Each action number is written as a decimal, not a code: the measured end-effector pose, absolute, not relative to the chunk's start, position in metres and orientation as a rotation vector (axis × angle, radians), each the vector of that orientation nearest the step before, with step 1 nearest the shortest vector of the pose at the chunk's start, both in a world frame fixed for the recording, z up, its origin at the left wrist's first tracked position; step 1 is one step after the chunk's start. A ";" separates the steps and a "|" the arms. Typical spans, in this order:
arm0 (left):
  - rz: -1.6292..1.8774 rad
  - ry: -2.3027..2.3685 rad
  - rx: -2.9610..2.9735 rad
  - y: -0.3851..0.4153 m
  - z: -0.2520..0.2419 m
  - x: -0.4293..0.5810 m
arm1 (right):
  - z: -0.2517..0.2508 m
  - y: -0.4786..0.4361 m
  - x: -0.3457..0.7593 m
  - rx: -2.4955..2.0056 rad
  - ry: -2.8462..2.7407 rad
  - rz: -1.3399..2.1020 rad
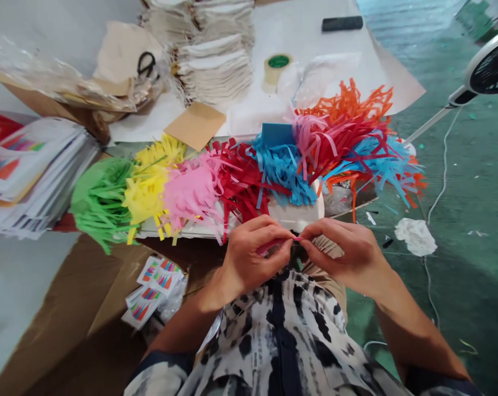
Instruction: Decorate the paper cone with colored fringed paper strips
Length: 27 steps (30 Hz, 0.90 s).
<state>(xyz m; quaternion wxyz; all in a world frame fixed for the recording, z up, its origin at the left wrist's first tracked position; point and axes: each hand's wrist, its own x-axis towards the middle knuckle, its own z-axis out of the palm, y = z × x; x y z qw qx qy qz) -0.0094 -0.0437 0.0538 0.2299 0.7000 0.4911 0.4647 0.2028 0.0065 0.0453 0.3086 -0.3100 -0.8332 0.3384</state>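
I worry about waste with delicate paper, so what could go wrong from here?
The pink strip looks thin and is pinched by both the left hand and right hand; a hard pull might tear it. The green fringe hangs past the table edge, so a passing arm might drag it off. The pink fringe lies against the red fringe, so their strands could tangle.

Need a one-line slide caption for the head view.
Left hand and right hand pinch a pink strip near colourful paper fringes.
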 end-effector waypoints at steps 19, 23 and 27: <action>1.079 1.475 1.822 -0.049 0.046 -0.003 | 0.035 0.000 0.215 -0.953 -2.054 1.021; 1.102 1.439 1.750 -0.048 0.043 0.001 | 0.034 0.000 0.216 -0.969 -2.001 1.145; 1.112 1.397 1.698 -0.046 0.035 0.007 | 0.027 -0.002 0.214 -0.965 -1.958 1.226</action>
